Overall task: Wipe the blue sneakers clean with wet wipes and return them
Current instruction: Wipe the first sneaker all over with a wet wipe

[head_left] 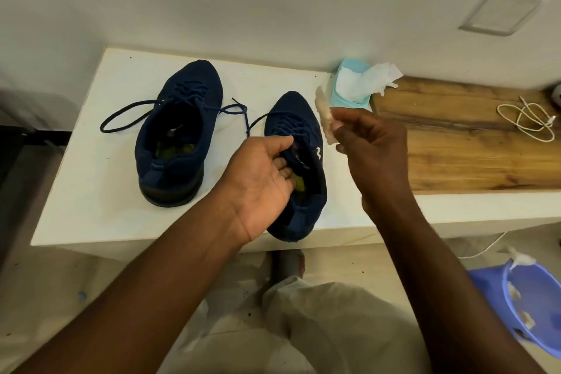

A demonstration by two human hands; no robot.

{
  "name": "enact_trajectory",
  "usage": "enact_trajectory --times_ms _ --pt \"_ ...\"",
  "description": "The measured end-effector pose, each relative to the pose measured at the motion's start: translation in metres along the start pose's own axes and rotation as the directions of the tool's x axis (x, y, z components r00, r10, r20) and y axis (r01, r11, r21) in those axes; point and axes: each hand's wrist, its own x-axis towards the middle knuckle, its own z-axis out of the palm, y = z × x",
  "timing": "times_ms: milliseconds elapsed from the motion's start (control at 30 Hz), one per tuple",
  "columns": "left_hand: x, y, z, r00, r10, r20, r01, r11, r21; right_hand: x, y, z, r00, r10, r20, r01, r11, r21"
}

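The left hand point(258, 182), at the centre of the frame, grips the held sneaker point(293, 112). Its fingers are tucked down into the shoe's opening and its thumb is curled over the tongue and laces. Just to the right and slightly higher, the right hand point(375, 143) pinches a crumpled wet wipe point(326, 120) between thumb and fingertips. The wipe hangs beside the sneaker's toe; I cannot tell whether it touches the shoe.

The held sneaker sits on the white bench point(91, 191), toe pointing to the top of the frame, heel near the bench's front edge. The second sneaker point(170, 167) stands left of it on the same bench, upright, apart from it, with its laces undone and trailing across the surface.

Above the right hand, by the wall, an open teal wipes pack point(343, 102) has a white sheet pulled up out of it. To the right of the pack lies a wooden board point(470, 143), with a coiled white cable point(529, 121) at its right end. At the lower right of the frame, a blue tub point(491, 291) on the floor holds a few crumpled pale scraps.
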Motion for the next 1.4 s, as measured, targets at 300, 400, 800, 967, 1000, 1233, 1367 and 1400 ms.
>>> enact_trajectory --times_ms 300,400,800,967,1000,1233,1367,1400 --pt "0.025 -0.019 0.015 0.987 0.06 -0.148 -0.062 0.998 -0.009 -0.008 0.0 0.02 0.936 -0.114 0.333 0.293 0.775 -0.559" --pt "0.033 -0.03 0.016 0.968 0.144 -0.205 -0.112 0.981 0.161 -0.007 -0.005 0.007 0.995 0.05 0.089 -0.034 0.985 -0.168" --pt "0.022 -0.025 0.001 0.961 0.236 -0.143 -0.226 0.97 0.086 -0.016 -0.009 0.015 0.944 -0.217 0.25 0.314 0.823 -0.473" --pt "0.018 -0.017 -0.009 0.977 0.204 -0.055 -0.205 0.979 -0.012 -0.026 -0.028 0.016 0.842 -0.125 0.525 0.484 0.605 -0.633" --pt "0.017 -0.018 -0.009 0.977 0.204 -0.054 -0.204 0.979 0.001 -0.025 -0.033 0.012 0.842 -0.079 0.534 0.461 0.62 -0.635" --pt "0.019 -0.019 -0.005 0.979 0.197 -0.052 -0.194 0.98 0.052 -0.006 -0.022 -0.014 0.986 0.003 0.164 0.026 0.984 -0.177" --pt "0.017 -0.027 -0.002 0.98 0.198 -0.026 -0.197 0.979 0.048 -0.008 -0.017 0.005 0.931 -0.14 0.337 0.302 0.815 -0.495" --pt "0.016 -0.026 -0.002 0.978 0.207 -0.027 -0.206 0.977 0.046 -0.012 -0.017 0.009 0.896 -0.105 0.432 0.367 0.724 -0.585"
